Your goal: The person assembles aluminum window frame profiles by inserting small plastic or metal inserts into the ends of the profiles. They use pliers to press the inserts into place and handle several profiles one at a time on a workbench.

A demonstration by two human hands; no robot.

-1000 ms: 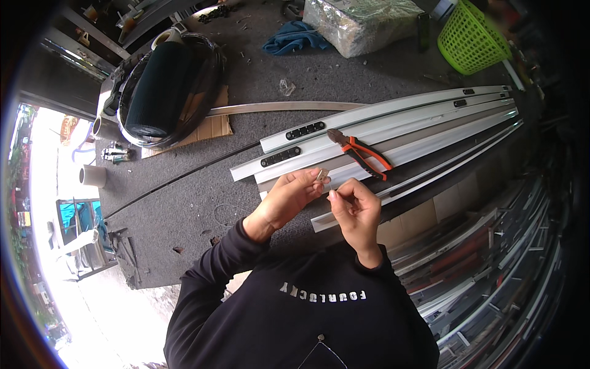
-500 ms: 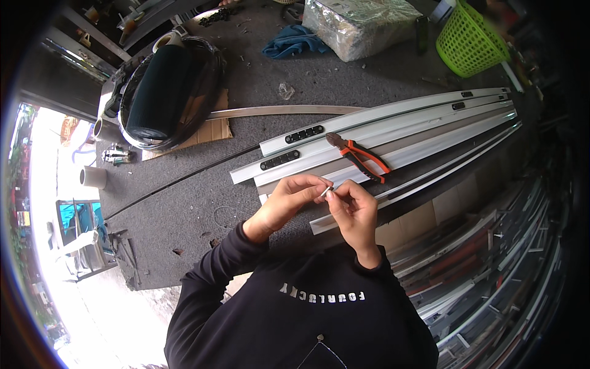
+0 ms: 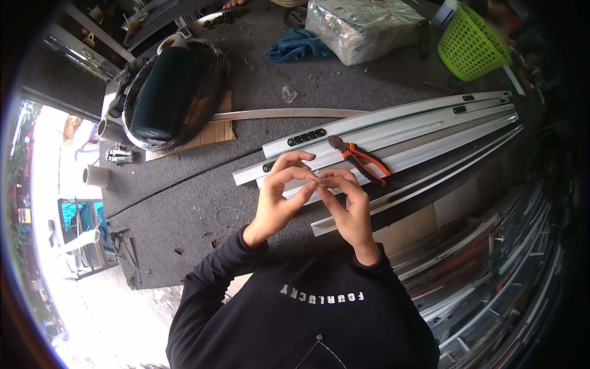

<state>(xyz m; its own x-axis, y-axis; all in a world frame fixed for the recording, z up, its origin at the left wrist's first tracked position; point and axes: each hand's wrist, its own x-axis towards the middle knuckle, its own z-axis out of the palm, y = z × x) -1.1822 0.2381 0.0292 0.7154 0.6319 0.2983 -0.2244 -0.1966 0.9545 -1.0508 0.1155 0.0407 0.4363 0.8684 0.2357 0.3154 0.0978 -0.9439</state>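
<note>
Frame centre: bare left hand [image 3: 276, 200] and bare right hand [image 3: 350, 208], fingertips pinched together on small pale piece [image 3: 318, 179], mostly hidden, kind unclear. Upside-down white lettering [image 3: 322, 294] on black fabric sweatshirt [image 3: 295, 326], lower centre.

On a grey carpet-topped bench [image 3: 184, 194], I count a worker's two bare hands, one left hand [image 3: 276, 200] and one right hand [image 3: 348, 200], with one small pale piece [image 3: 318, 179] largely hidden at their fingertips; one pair of orange-and-black pliers [image 3: 350, 154]; at least four long silver metal profiles [image 3: 393, 114]; at least four oblong black fittings [image 3: 306, 136]; one dark fabric-look cylinder [image 3: 161, 92]; three pale rolls [image 3: 95, 176]; one crumpled blue cloth [image 3: 296, 46]; one plastic-wrapped block [image 3: 362, 31]; one lime-green mesh basket [image 3: 470, 52].
</note>
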